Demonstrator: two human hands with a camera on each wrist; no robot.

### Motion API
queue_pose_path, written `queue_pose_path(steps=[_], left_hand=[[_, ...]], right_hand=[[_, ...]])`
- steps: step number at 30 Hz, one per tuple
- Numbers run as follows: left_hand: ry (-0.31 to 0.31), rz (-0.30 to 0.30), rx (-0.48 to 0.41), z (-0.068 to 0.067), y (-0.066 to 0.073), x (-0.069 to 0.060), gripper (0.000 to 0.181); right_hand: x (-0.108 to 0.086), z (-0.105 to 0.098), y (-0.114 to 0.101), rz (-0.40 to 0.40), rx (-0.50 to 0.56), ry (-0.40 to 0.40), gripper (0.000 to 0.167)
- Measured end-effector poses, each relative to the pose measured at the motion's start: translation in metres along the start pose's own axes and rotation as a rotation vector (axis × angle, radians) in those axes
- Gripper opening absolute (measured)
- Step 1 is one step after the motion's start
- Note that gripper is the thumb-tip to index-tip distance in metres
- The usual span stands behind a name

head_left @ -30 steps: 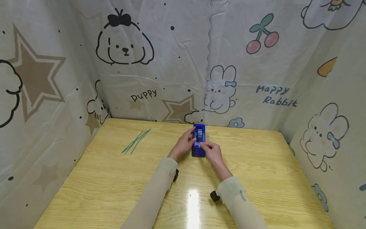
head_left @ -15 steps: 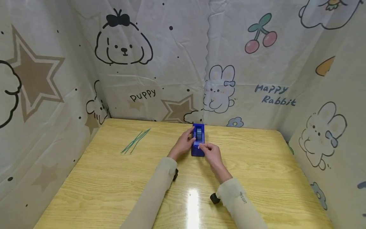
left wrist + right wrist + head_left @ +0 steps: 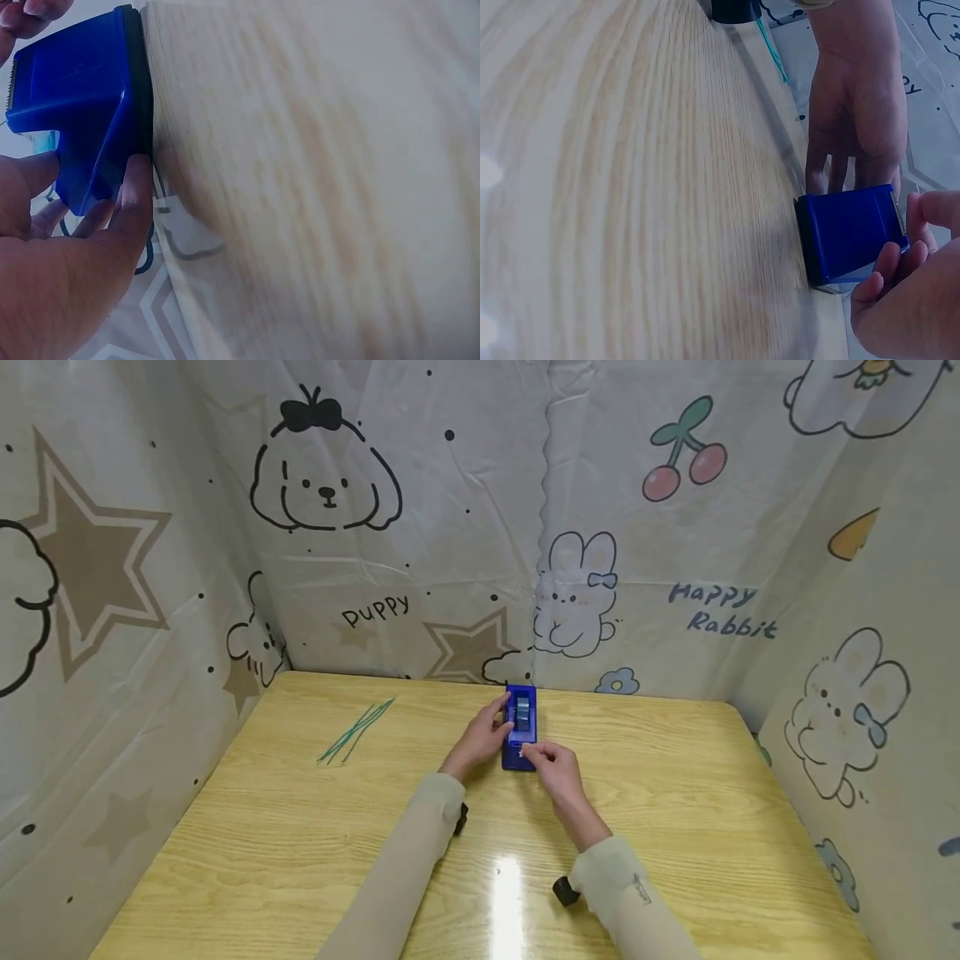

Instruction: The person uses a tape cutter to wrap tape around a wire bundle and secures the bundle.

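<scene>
A blue tape dispenser stands at the far edge of the table, holding a roll of clear tape. My left hand grips its left side; in the left wrist view the thumb and fingers lie on either side of the blue body. At the near end, my right hand pinches the free end of the tape between thumb and index finger, just off the toothed cutter. The clear strip itself is hard to see.
Several thin teal strands lie crossed on the wooden table, to the left. A printed cloth hangs directly behind the table's far edge and along both sides. Each wrist wears a small black camera.
My right hand has drawn slightly toward me, away from the roll, pulling the tape end over the dispenser's front. The left hand keeps its hold on the dispenser.
</scene>
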State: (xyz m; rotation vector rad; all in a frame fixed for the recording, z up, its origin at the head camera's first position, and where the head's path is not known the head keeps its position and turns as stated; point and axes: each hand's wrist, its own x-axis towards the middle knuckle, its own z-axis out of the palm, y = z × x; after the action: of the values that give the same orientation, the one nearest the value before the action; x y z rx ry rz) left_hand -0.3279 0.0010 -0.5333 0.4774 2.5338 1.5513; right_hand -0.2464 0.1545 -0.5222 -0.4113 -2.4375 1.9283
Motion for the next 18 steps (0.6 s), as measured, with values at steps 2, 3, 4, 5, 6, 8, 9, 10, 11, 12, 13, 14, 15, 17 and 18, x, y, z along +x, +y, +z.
queue_pose_path(steps=[2,3,4,5,6,8,9,10,11,12,13,14,15,17,18], left_hand=[[0.002,0.000,-0.003,0.000,0.001,-0.001,0.060],[0.005,-0.001,-0.004,0.000,0.001,-0.001,0.060],[0.006,-0.003,-0.005,0.001,0.001,-0.002,0.060],[0.007,-0.004,-0.006,0.001,0.002,-0.002,0.059],[0.007,-0.005,-0.008,0.001,0.002,-0.002,0.059],[0.006,-0.011,-0.008,0.000,0.003,-0.002,0.059],[0.004,-0.014,-0.008,0.000,0.004,-0.002,0.060],[0.002,-0.018,-0.008,0.000,0.004,-0.002,0.060],[0.001,-0.021,-0.007,0.000,0.004,-0.002,0.060],[0.000,-0.026,-0.006,0.000,0.005,-0.002,0.060],[0.001,-0.028,-0.005,0.000,0.005,-0.002,0.060],[0.002,-0.027,-0.004,0.000,0.004,-0.002,0.060],[0.003,-0.029,-0.002,0.000,0.004,-0.002,0.060],[0.007,-0.030,-0.005,0.000,0.004,-0.002,0.060],[0.007,-0.030,-0.008,0.000,0.003,-0.002,0.060]], right_hand=[[-0.001,0.000,0.000,-0.006,0.001,0.003,0.024],[-0.002,0.000,0.000,-0.008,0.003,0.006,0.023],[-0.003,0.000,0.000,-0.011,0.004,0.008,0.023],[-0.003,-0.001,0.000,-0.013,0.007,0.009,0.023],[-0.004,-0.001,0.000,-0.014,0.010,0.010,0.023],[-0.005,-0.001,0.001,-0.014,0.013,0.008,0.023],[-0.006,-0.001,0.001,-0.013,0.015,0.008,0.024],[-0.006,-0.002,0.001,-0.010,0.015,0.008,0.024],[-0.007,-0.002,0.001,-0.008,0.018,0.007,0.024],[-0.008,-0.002,0.001,-0.005,0.017,0.007,0.024],[-0.008,-0.002,0.001,-0.003,0.019,0.006,0.024],[-0.009,-0.002,0.001,0.002,0.021,0.005,0.024],[-0.010,-0.002,0.001,0.002,0.023,0.004,0.024],[-0.012,-0.001,0.001,0.003,0.032,0.000,0.024],[-0.013,-0.001,0.001,0.003,0.033,0.000,0.024]])
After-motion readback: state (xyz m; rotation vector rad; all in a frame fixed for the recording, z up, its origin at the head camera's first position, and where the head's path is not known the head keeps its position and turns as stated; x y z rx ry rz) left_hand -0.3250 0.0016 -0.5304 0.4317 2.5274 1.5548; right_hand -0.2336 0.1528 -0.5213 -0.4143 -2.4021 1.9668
